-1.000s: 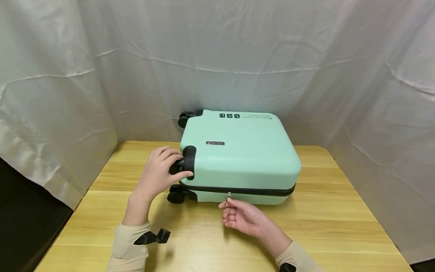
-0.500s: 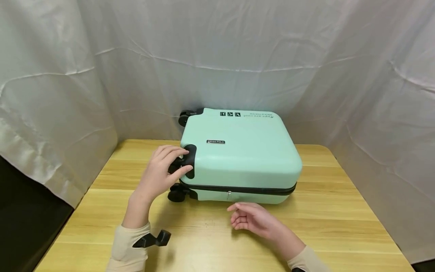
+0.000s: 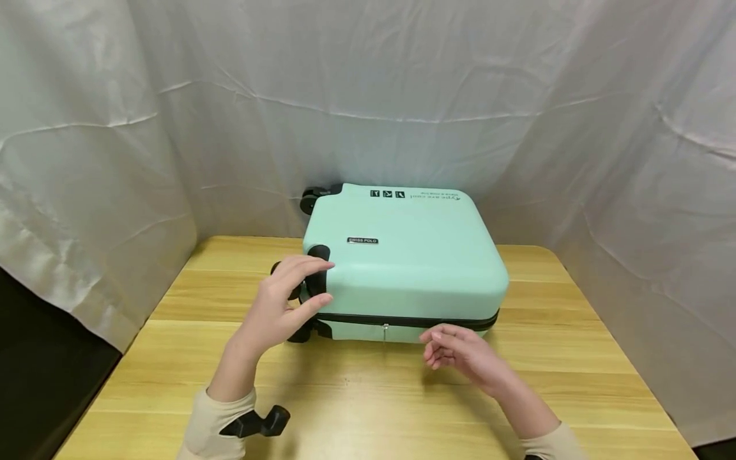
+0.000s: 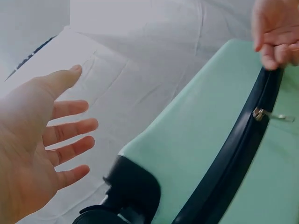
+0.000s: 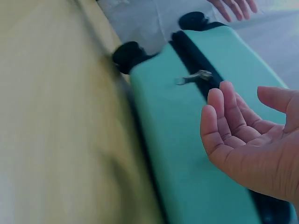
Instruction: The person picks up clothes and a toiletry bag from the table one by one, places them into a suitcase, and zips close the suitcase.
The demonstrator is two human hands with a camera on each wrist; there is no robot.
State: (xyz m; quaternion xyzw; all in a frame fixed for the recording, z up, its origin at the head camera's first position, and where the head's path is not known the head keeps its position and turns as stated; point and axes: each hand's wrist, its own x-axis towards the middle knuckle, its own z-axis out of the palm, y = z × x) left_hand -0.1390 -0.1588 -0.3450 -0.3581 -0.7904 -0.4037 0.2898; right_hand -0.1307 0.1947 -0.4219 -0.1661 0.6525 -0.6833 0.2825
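A mint-green hard-shell suitcase lies flat on the table, its wheels toward the left. My left hand hovers by the near left corner with its fingers spread, partly covering the wheels there. The left wrist view shows that hand apart from the black corner guard, holding nothing. Along the front seam, the metal zipper pull hangs down from the black zipper band. My right hand is in front of the seam, right of the pull. Its fingers are loosely bent and hold nothing.
The wooden table extends in front of and beside the suitcase. A pale cloth hangs behind it and at both sides. One back wheel juts out at the far left corner.
My right hand has let go of the zipper pull and moved to the right along the front. My left hand has come off the corner wheel, slightly toward me, with its fingers spread wider.
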